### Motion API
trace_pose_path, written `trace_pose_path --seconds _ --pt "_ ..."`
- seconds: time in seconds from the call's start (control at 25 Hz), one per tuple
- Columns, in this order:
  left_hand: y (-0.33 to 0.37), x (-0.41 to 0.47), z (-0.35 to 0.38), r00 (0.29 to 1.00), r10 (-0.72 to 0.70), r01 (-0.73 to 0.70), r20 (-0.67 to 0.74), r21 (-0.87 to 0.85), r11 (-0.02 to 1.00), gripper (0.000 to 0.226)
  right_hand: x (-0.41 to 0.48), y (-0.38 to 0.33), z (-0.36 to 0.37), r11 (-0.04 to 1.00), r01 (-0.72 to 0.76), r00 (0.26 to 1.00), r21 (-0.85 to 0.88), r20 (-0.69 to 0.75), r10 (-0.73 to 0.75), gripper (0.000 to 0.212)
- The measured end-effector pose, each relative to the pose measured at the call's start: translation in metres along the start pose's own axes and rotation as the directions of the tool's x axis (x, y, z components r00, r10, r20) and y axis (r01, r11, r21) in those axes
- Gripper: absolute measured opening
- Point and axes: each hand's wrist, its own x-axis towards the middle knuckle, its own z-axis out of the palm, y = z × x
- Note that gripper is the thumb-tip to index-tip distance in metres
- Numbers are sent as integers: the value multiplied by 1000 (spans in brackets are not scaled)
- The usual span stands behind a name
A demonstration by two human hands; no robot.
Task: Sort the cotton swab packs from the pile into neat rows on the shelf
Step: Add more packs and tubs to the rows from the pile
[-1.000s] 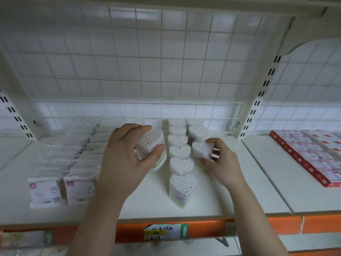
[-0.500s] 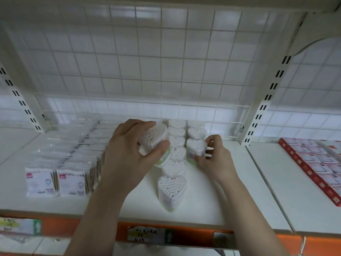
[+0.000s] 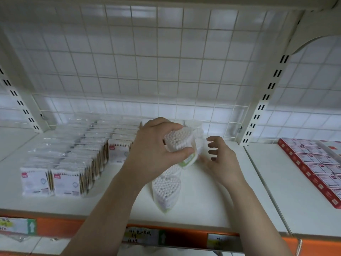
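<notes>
Nearest me, the orange shelf edge carried a handwritten price label (image 3: 140, 235) beside a green arrow tag (image 3: 162, 238); the scrawl was too blurred to read. Both my forearms reached up over that edge onto the white shelf (image 3: 203, 204). A heart-shaped swab pack (image 3: 166, 189) stood at the front of its row, swab tips up, just below my hands. My left hand (image 3: 155, 154) gripped another heart-shaped pack (image 3: 180, 140) from above, thumb on its near side and fingers curled over the far side, lifting it tilted above the row. My right hand (image 3: 221, 157) hung just beside it, fingers spread and loosely bent, holding nothing. To the left stood rows of rectangular swab packs (image 3: 60, 182) with small red logos I couldn't make out; to the right lay red boxes (image 3: 317, 167). Behind everything rose the wire grid (image 3: 166, 71).
</notes>
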Motion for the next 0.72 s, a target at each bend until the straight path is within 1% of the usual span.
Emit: trace_pose_path --seconds 0.08,0.16,0.32,0.4,0.52,0.64,0.72 --pt "6 8 10 1000 24 -24 7 -17 1000 54 -5 8 -9 999 -4 1000 -40 -11 4 48" --pt "11 15 21 998 53 -53 29 13 998 52 -10 14 -17 996 0 999 -91 -32 -3 41" --pt "6 21 43 978 84 -114 191 152 982 55 -17 23 -30 993 -14 997 -120 -75 5 35" --pt "3 23 52 954 50 -125 296 241 963 57 -19 27 -34 990 -23 997 -138 -78 12 33" --pt "2 25 61 903 -20 -176 429 411 895 63 -22 32 -34 984 -29 998 -174 -63 18 31" --pt "-2 24 67 876 -65 -195 477 475 858 67 -23 35 -33 980 -36 999 -195 -33 30 30" --pt "-5 23 68 879 -65 -200 472 491 848 71 -24 36 -33 979 -31 999 -203 -16 28 30"
